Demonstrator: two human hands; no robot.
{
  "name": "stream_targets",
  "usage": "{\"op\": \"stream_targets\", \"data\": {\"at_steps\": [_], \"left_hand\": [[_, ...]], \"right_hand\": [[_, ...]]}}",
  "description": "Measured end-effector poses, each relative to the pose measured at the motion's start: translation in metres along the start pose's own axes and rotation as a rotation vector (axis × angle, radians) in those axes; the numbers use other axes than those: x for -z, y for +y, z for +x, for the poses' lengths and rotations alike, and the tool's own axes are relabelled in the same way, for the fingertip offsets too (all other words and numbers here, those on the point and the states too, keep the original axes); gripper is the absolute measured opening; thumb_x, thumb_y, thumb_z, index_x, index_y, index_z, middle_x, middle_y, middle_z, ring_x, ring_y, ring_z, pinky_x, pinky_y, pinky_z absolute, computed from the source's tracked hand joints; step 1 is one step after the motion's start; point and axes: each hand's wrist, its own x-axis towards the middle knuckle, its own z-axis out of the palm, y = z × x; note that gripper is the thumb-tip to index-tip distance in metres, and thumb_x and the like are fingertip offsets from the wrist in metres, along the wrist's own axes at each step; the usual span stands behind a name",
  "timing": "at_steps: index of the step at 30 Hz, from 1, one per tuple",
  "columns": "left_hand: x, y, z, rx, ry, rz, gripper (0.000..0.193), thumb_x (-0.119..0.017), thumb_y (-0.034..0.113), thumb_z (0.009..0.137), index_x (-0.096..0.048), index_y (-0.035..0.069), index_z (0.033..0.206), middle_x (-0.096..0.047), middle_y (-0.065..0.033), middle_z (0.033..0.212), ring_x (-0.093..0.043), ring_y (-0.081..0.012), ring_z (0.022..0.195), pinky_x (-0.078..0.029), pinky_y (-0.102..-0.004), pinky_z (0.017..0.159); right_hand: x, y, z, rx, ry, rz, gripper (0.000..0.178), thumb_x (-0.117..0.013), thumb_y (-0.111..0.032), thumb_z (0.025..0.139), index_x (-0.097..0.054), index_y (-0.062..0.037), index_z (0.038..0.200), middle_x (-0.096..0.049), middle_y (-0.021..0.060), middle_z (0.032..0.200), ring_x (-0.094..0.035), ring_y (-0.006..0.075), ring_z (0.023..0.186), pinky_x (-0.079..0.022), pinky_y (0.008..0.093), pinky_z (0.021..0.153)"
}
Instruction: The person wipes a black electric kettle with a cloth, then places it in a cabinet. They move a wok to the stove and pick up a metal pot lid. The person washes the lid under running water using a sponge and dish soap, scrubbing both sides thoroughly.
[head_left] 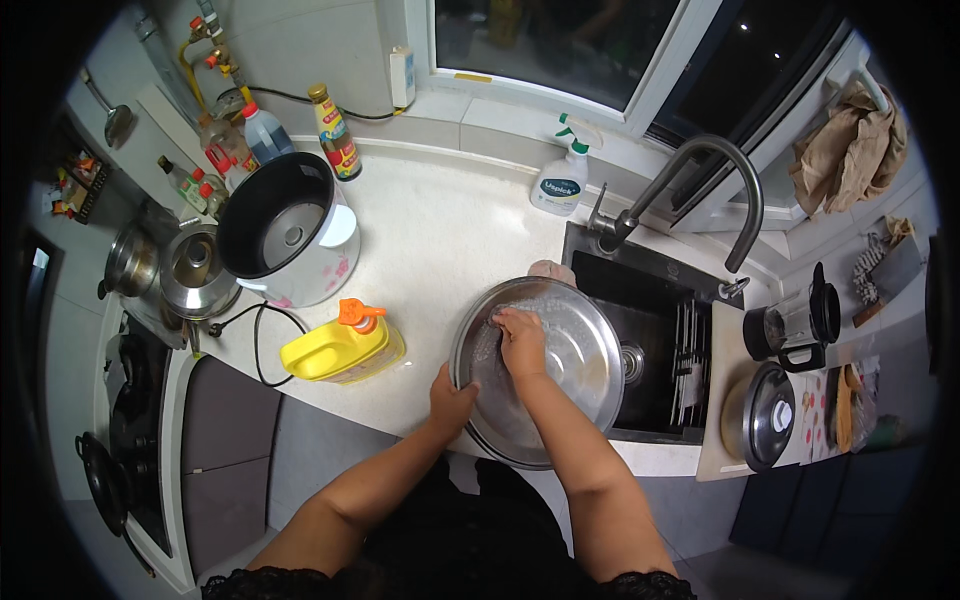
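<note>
A wide, round stainless-steel basin (pixel 588 372) is tilted over the counter's front edge and the left side of the sink (pixel 640 285). My left hand (pixel 453 402) grips its left rim, thumb on the inner side. Inside the basin, my right hand (pixel 522 345) presses against the upper left wall with curled fingers. Whatever those fingers may hold is hidden beneath them. Whitish suds or wet marks show on the metal around them. Behind the far rim, part of a pinkish-grey cloth (pixel 552 271) peeks out. A yellow jug with an orange cap (pixel 345 348) stands left of the basin.
A black-lined cooker pot (pixel 340 245), a sauce bottle (pixel 336 135) and a spray bottle (pixel 562 178) stand farther back. The grey faucet (pixel 745 200) arches over the sink. Right of it are a blender jug (pixel 805 325) and a lidded pot (pixel 765 415). A power cord (pixel 258 345) lies left.
</note>
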Motion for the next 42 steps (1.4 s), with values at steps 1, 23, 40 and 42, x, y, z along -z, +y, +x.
{"op": "stream_targets", "data": {"at_steps": [1, 23, 40, 42], "left_hand": [[0.000, 0.002, 0.000, 0.026, -0.004, -0.054, 0.045, -0.060, -0.002, 0.074, -0.051, 0.000, 0.118, -0.062, -0.0086, 0.099, -0.057, -0.0155, 0.089, -0.046, -0.0293, 0.081], [0.004, 0.011, 0.001, 0.006, -0.003, 0.189, 0.037, -0.064, -0.002, 0.074, -0.053, 0.000, 0.109, -0.062, -0.0069, 0.095, -0.058, -0.0151, 0.085, -0.047, -0.0293, 0.077], [0.014, 0.000, 0.004, -0.030, 0.005, 0.265, 0.041, -0.063, -0.001, 0.074, -0.053, 0.000, 0.113, -0.063, -0.0100, 0.094, -0.060, -0.0178, 0.088, -0.047, -0.0309, 0.080], [0.012, -0.003, 0.003, 0.052, 0.009, 0.160, 0.038, -0.063, 0.000, 0.074, -0.053, 0.000, 0.111, -0.063, -0.0089, 0.091, -0.059, -0.0173, 0.084, -0.047, -0.0313, 0.078]], "right_hand": [[-0.001, -0.002, -0.001, 0.017, -0.027, 0.006, 0.021, -0.059, 0.007, 0.070, -0.069, -0.0071, 0.082, -0.067, 0.0120, 0.095, -0.059, 0.0326, 0.090, -0.049, 0.0403, 0.080], [0.012, 0.002, 0.004, 0.094, -0.096, 0.019, 0.023, -0.057, 0.008, 0.072, -0.068, -0.0074, 0.085, -0.066, 0.0119, 0.098, -0.059, 0.0331, 0.091, -0.048, 0.0404, 0.082], [0.016, -0.030, -0.019, 0.182, -0.366, 0.230, 0.020, -0.058, 0.005, 0.071, -0.069, -0.0068, 0.082, -0.067, 0.0111, 0.097, -0.059, 0.0327, 0.091, -0.049, 0.0396, 0.081], [0.018, -0.010, -0.009, 0.121, -0.232, 0.110, 0.021, -0.060, 0.007, 0.071, -0.069, -0.0061, 0.085, -0.067, 0.0110, 0.095, -0.059, 0.0318, 0.090, -0.049, 0.0384, 0.081]]}}
